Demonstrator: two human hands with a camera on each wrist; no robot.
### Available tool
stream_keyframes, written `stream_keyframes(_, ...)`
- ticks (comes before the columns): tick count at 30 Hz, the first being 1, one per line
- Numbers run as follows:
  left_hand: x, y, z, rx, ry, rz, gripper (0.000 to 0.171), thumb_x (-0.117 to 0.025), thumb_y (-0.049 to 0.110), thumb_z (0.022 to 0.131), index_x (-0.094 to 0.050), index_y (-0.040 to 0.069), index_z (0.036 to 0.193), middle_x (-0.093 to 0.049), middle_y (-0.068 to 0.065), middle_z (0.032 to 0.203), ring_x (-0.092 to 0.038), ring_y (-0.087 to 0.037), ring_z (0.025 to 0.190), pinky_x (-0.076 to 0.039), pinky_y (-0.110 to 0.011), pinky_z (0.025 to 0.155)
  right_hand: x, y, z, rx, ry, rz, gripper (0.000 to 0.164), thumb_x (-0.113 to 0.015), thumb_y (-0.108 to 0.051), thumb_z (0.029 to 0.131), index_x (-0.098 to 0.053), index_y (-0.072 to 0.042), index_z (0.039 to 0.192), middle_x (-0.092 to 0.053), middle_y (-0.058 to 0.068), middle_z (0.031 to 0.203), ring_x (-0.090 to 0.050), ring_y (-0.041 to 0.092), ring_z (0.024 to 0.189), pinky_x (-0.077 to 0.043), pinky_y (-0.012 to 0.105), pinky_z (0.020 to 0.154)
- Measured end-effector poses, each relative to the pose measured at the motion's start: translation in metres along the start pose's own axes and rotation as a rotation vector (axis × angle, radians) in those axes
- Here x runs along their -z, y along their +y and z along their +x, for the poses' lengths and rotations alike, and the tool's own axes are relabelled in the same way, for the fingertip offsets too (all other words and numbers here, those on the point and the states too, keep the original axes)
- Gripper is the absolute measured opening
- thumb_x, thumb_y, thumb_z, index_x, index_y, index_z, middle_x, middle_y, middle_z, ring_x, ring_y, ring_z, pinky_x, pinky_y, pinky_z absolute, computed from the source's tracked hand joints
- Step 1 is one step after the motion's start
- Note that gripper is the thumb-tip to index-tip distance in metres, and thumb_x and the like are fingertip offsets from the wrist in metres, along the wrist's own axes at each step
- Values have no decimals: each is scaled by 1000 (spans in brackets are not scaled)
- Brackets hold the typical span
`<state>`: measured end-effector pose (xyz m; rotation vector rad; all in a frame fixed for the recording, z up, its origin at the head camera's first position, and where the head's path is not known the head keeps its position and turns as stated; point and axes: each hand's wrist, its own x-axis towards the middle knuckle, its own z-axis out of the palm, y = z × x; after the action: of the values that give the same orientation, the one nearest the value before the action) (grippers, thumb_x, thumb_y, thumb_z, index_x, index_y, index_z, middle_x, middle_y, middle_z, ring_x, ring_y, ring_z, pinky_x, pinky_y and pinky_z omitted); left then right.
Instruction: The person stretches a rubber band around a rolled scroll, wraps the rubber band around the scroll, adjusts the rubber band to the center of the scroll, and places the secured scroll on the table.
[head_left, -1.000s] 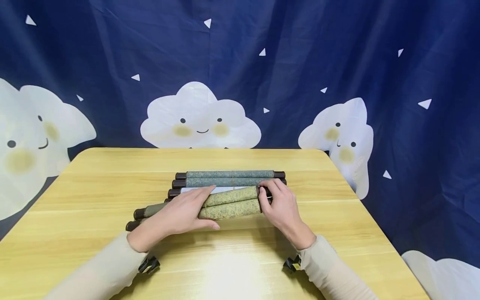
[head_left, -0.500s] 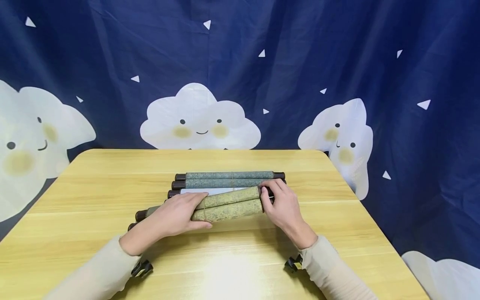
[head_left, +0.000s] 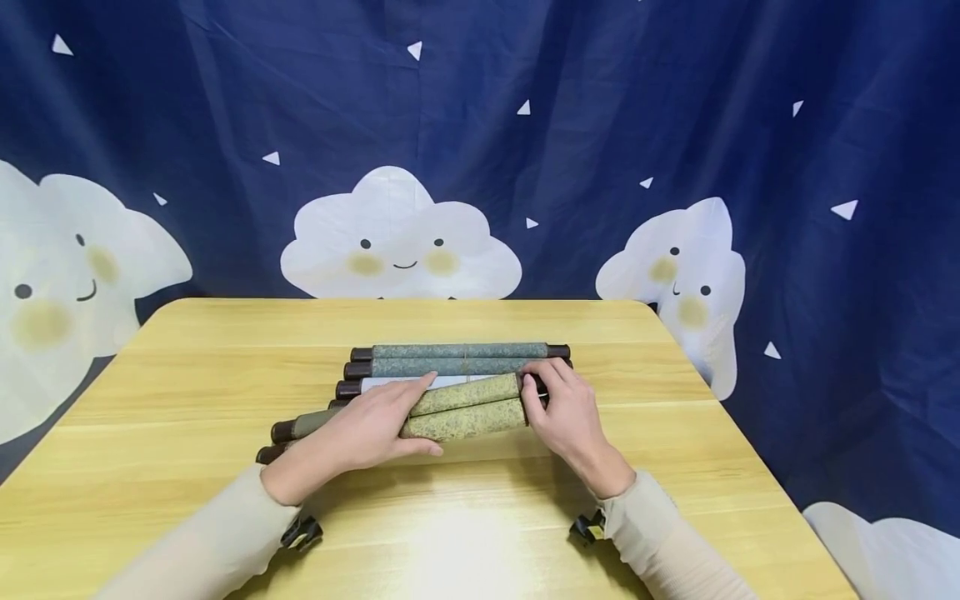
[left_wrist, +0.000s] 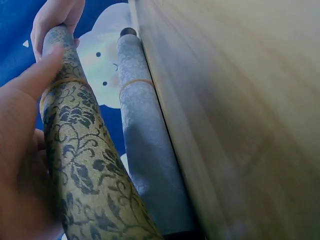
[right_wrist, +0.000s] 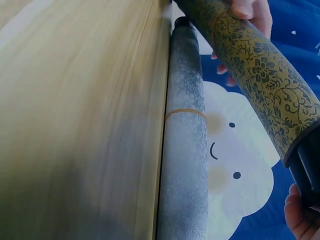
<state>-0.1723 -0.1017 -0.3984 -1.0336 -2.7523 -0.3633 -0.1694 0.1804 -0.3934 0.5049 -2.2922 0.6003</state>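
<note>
A yellow-green patterned scroll (head_left: 468,408) shows as two rolls lying side by side, tilted up towards the right. My left hand (head_left: 367,425) grips it around the middle, thumb along the near side and fingers over the far side. At its dark right end, my right hand (head_left: 566,412) holds the knobs with curled fingers. In the left wrist view an elastic band circles the scroll (left_wrist: 85,150) just past the thumb. Dark knobs stick out of the scroll (right_wrist: 265,75) in the right wrist view. My left hand and forearm hide part of its left half.
Behind it lie a blue-grey scroll (head_left: 420,367), also double and banded, and a white roll (head_left: 450,381) with a dark knob (head_left: 348,389). They rest on a light wooden table (head_left: 187,375). A dark blue curtain (head_left: 600,67) with clouds hangs beyond the table's far edge.
My left hand slid left along the yellow-green scroll, baring its band, then came back right over it. My right hand has stayed nearly still at the scroll's end.
</note>
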Motion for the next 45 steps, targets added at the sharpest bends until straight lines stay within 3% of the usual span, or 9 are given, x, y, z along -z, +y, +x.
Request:
stream_keyframes(6, 0, -4, -3, 0, -21, 25, 95, -49, 72, 70, -26, 12, 141, -42, -9, 134, -43, -27, 117, -34, -42, 97, -1, 3, 1, 15, -1, 3, 20, -44, -25, 87, -63, -20, 91, -57, -8, 90, -55, 10, 78, -46, 31, 63)
stream_keyframes(14, 1, -13, -12, -11, 13, 14, 90, -57, 66, 69, -38, 6, 134, -48, -12, 128, -46, -28, 114, -37, -44, 94, -1, 7, 1, 12, -13, 1, 21, -43, -26, 88, -63, -20, 92, -56, -8, 89, -54, 10, 77, -46, 31, 63)
stream_keyframes(22, 0, -25, -27, 52, -39, -18, 106, -56, 71, 63, -17, 14, 143, -40, -11, 134, -41, -28, 119, -34, -45, 96, 2, 7, -1, -10, -15, 19, 21, -45, -26, 88, -64, -19, 93, -57, -8, 90, -55, 10, 80, -46, 31, 66)
stream_keyframes(28, 3, -35, -38, 3, -18, -19, 97, -64, 63, 65, -31, 9, 138, -45, -9, 130, -45, -26, 114, -36, -45, 94, 6, 7, -2, -21, -39, 54, 20, -46, -26, 89, -63, -18, 96, -56, -9, 92, -55, 10, 83, -46, 31, 71)
stream_keyframes(37, 5, -32, -36, -42, 33, 20, 87, -65, 58, 67, -40, 8, 132, -50, -9, 124, -48, -26, 110, -37, -46, 93, 16, 9, -6, -20, -102, 123, 25, -45, -31, 92, -61, -16, 105, -55, -9, 101, -53, 10, 94, -42, 31, 82)
stream_keyframes(45, 14, -23, -28, -51, 55, 17, 85, -64, 59, 69, -40, 9, 132, -49, -7, 125, -46, -24, 113, -35, -44, 96, 29, 18, -9, 1, -174, 110, 34, -52, -34, 89, -53, -21, 121, -50, -6, 113, -52, 15, 96, -43, 38, 78)
